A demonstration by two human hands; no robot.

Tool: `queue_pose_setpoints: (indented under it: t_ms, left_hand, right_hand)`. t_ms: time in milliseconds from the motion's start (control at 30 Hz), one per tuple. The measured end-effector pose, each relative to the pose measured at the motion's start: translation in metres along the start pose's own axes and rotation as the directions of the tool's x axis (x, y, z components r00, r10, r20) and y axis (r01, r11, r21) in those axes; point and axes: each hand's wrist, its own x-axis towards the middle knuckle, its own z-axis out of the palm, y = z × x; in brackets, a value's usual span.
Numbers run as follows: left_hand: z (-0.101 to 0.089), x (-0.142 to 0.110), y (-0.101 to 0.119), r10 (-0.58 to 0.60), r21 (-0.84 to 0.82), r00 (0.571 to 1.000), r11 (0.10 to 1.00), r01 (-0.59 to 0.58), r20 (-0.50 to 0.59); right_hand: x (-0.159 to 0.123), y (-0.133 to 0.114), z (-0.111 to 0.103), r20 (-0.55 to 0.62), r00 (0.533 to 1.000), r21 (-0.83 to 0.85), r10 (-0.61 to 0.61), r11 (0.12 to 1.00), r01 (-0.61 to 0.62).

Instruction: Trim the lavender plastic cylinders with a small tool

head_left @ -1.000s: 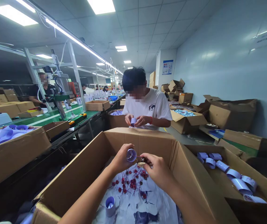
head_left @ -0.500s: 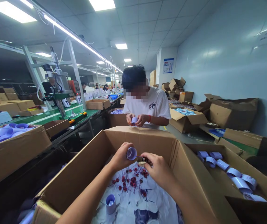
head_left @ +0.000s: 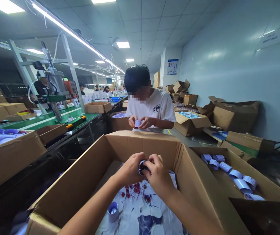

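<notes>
My left hand [head_left: 131, 168] is wrapped round a lavender plastic cup [head_left: 141, 167], its open end turned toward my right hand. My right hand [head_left: 156, 169] has its thumb and fingertips at the mouth of that cup, pinching a small round wired part that is mostly hidden by the fingers and the rim. Below both hands, several small red-and-black round parts with thin wires [head_left: 136, 188] lie on crumpled white sheeting [head_left: 127, 209]. Another lavender cup [head_left: 113, 211] stands upright nearer to me, left of the scattered parts.
A large open cardboard box [head_left: 198, 182] surrounds my work area. On the right, a carton [head_left: 218, 174] holds several lavender cups. A co-worker [head_left: 152, 107] opposite handles a similar cup. On the left are a carton of lavender pieces [head_left: 9, 153] and a bench press [head_left: 54, 85].
My right hand has moved left and brought the wired part to the cup's mouth. The cup has turned toward it. The whole view has shifted slightly.
</notes>
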Motion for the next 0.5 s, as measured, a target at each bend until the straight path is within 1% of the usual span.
queue_pose_setpoints:
  t_ms: [67,133,233,300,400,500]
  left_hand:
    - [-0.0015,-0.0003,0.0018,0.005,-0.008,1.0,1.0,-0.005,0.002]
    - [-0.0022,-0.0006,0.0015,-0.002,-0.023,1.0,1.0,0.002,0.005]
    - [-0.0016,-0.0005,-0.0011,-0.04,-0.052,0.999,0.998,0.041,0.023]
    - [-0.0011,-0.0002,-0.0019,-0.062,-0.074,0.997,0.995,0.064,0.037]
    - [-0.0014,0.0001,0.0005,-0.072,-0.116,0.996,0.99,0.077,0.042]
    - [-0.0027,-0.0006,0.0052,-0.091,-0.143,0.996,0.985,0.094,0.023]
  right_hand:
    - [0.0,-0.0003,-0.0006,-0.002,1.0,0.008,0.002,1.0,-0.002]
    - [0.0002,0.0009,-0.0012,0.032,0.999,0.034,-0.007,0.999,0.006]
    - [0.0004,0.0049,-0.0006,0.094,0.995,0.09,-0.032,0.996,0.024]
    - [0.0002,0.0075,0.0009,0.105,0.994,0.136,-0.042,0.99,0.028]
    - [-0.0001,0.0088,0.0033,0.058,0.998,0.219,-0.02,0.976,0.006]
    - [-0.0003,0.0056,0.0045,-0.029,0.999,0.302,0.034,0.953,-0.023]
